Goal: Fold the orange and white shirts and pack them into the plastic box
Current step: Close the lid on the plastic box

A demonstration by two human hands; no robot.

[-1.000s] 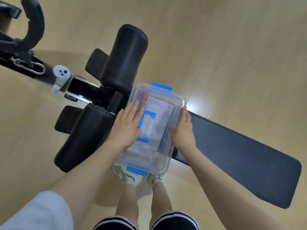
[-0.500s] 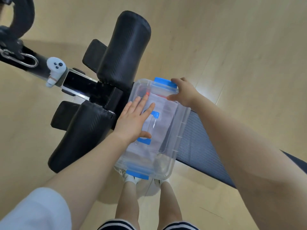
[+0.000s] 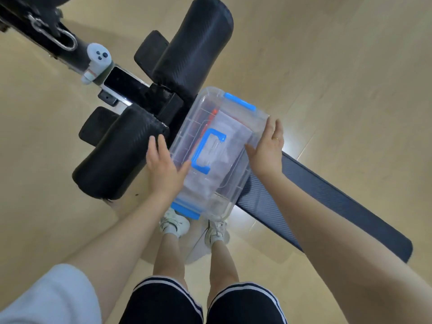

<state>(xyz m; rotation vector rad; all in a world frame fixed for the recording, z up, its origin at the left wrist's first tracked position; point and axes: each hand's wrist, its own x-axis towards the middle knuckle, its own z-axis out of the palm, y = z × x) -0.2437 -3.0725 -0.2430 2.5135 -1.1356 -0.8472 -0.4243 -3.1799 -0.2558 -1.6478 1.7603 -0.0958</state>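
Note:
A clear plastic box (image 3: 240, 176) with a lid, a blue handle (image 3: 205, 150) and blue end latches rests on the black bench pad (image 3: 327, 206). Through the lid I see the folded white shirt (image 3: 229, 134) on top and a strip of the orange shirt (image 3: 211, 116) along the far left side. My left hand (image 3: 163, 169) presses against the box's left long side, thumb on the lid. My right hand (image 3: 266, 148) presses against the right long side, fingers spread over the lid's edge. Both hands clasp the box between them.
Two black foam rollers (image 3: 191, 50) (image 3: 119, 155) and the bench frame stand left of the box. A white controller (image 3: 97, 59) and a phone (image 3: 124, 84) lie on the frame. Wooden floor surrounds the bench. My legs and white shoes (image 3: 174, 224) are below the box.
My right hand came back from the far blue latch to the box's right side. My left hand slid off the lid's handle to the left side.

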